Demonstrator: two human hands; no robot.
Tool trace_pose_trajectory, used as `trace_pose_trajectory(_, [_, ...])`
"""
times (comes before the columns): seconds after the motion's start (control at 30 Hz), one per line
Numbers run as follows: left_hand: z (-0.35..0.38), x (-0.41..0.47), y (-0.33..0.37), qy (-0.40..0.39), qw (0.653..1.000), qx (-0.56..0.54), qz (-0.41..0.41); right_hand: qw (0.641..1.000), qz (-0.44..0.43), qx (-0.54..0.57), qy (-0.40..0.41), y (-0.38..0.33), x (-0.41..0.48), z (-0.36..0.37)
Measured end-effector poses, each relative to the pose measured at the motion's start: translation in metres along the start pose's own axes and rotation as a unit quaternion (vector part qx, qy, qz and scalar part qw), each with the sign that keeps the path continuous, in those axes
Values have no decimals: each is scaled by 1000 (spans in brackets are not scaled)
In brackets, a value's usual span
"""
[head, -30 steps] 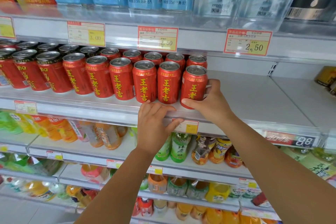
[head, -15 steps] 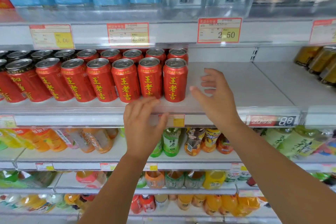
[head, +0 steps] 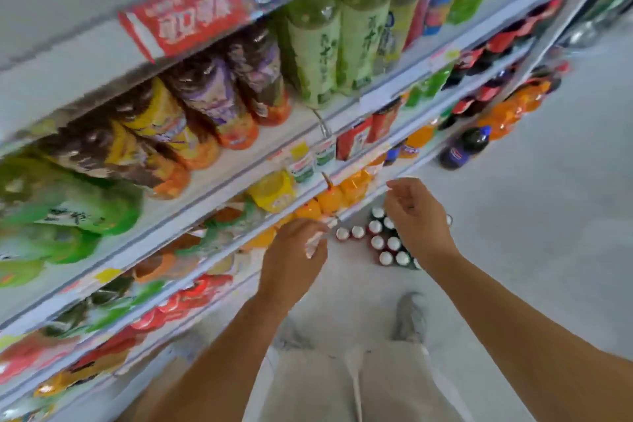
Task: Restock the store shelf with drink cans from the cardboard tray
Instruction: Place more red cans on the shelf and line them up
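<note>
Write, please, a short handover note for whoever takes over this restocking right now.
Left hand: holds nothing, fingers loosely curled, low beside the shelving.
Right hand: holds nothing, fingers relaxed, over the cans in this view.
Cans: upright in a cluster on the floor at the shelving's foot, two slightly apart; the tray is too blurred to make out.
Done: cannot be judged, as the shelf being filled is out of view.
Left: lift cans from the cluster and set them on that shelf.
</note>
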State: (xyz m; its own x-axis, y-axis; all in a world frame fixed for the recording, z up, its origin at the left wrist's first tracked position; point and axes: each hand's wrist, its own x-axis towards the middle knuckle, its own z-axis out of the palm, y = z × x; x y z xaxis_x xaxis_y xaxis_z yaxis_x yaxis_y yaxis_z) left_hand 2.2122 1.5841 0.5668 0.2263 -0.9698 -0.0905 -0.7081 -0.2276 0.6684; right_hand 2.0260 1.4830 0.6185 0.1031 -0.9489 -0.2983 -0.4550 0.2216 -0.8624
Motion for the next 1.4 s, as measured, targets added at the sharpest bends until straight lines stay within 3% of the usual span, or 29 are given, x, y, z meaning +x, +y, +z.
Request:
trace_pose_trajectory(0.17, [134,4,-56,-160,982,11,-98,979,180,-90,-22,153,31,-8])
trace_pose_trajectory(0.27, [208,15,-97,-207,967,30,-146,961,252,-106,-49,253,54,11])
trace_pose_trajectory(0.53, [398,69,-263,-228,952,80,-186,916,336,-181,-128,502,130,109])
trace_pose_trajectory(0.7, [483,111,-344,-208,961,79,-163,922,337,-166,-94,598,166,161])
trace_pose_trajectory(0.97, [540,155,-388,-148,975,43,-159,934,327,-146,4,645,177,207])
trace_pose_trajectory(1.17, [535,169,-397,-138,982,40,-126,913,345,-210,52,646,185,221])
trace_pose_trajectory(1.4, [456,132,-337,-166,981,7,-97,924,334,-185,35,559,159,182])
